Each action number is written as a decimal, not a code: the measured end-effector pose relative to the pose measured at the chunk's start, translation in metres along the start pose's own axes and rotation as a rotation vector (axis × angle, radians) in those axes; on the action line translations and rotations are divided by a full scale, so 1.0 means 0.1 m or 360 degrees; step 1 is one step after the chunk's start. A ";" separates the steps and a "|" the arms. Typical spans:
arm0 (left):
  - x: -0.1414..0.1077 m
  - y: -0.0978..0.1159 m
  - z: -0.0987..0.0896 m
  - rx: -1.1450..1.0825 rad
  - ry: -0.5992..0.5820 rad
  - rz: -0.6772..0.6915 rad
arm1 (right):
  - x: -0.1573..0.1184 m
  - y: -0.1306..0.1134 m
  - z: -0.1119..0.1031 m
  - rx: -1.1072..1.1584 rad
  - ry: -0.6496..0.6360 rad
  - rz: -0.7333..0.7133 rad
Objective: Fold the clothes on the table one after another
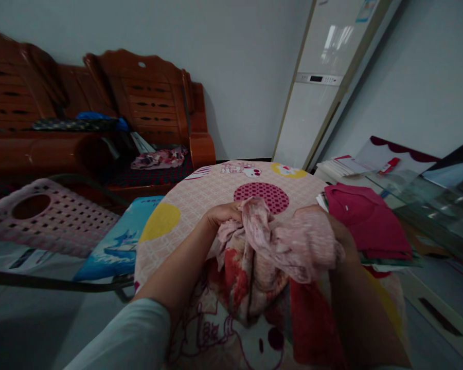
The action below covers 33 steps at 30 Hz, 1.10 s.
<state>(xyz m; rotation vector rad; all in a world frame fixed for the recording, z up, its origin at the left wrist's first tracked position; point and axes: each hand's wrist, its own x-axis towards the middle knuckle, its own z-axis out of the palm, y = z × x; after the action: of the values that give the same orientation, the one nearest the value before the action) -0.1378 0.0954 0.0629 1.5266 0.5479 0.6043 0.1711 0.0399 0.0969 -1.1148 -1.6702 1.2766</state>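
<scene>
A crumpled pink and red patterned cloth (270, 252) is bunched up over the near half of the round table; its exact kind is hidden by the folds. My left hand (227, 213) grips its upper left part, fingers curled into the pink fabric. On the other side, my right hand (327, 221) is closed on the thin pink end, its fingers mostly covered by the material. Red and beige folds hang below, between my forearms, onto the printed tablecloth (196, 205).
Folded clothes with a magenta top (366, 216) are stacked at the table's right. A glass-topped cabinet (432, 185) stands beyond them. Left are a pink woven chair (69, 216) with a blue cushion (119, 241) and wooden sofas (150, 103). A tall white air conditioner (312, 103) stands behind.
</scene>
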 end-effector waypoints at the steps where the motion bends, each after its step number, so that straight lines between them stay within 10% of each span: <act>1: 0.03 0.00 0.00 0.0073 -0.0128 -0.0069 | 0.02 0.00 0.03 -0.0007 -0.0117 0.0018; 5: 0.02 0.06 -0.11 0.0372 -0.0340 -0.0275 | 0.17 0.13 0.08 -0.0089 -0.0370 0.0182; 11: -0.24 0.04 -0.58 0.0920 0.0428 -0.0468 | 0.40 0.63 -0.05 -0.0293 0.0536 0.0307; 15: -0.26 -0.09 -0.78 0.1333 0.0749 -0.0564 | 0.43 0.80 -0.12 -0.0807 0.0675 0.0303; 25: -0.31 -0.09 -0.74 0.0938 0.0826 -0.0614 | 0.48 0.72 -0.07 -0.1160 0.0893 0.0008; 33: -0.47 -0.10 -0.85 0.0813 0.0472 -0.0667 | 0.44 0.45 0.16 -0.1281 0.0297 -0.0152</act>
<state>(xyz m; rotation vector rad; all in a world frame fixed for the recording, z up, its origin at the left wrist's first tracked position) -0.2294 0.1272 0.0524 1.7295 1.2898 0.3771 0.1501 0.0816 0.0515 -1.5178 -2.1133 0.3924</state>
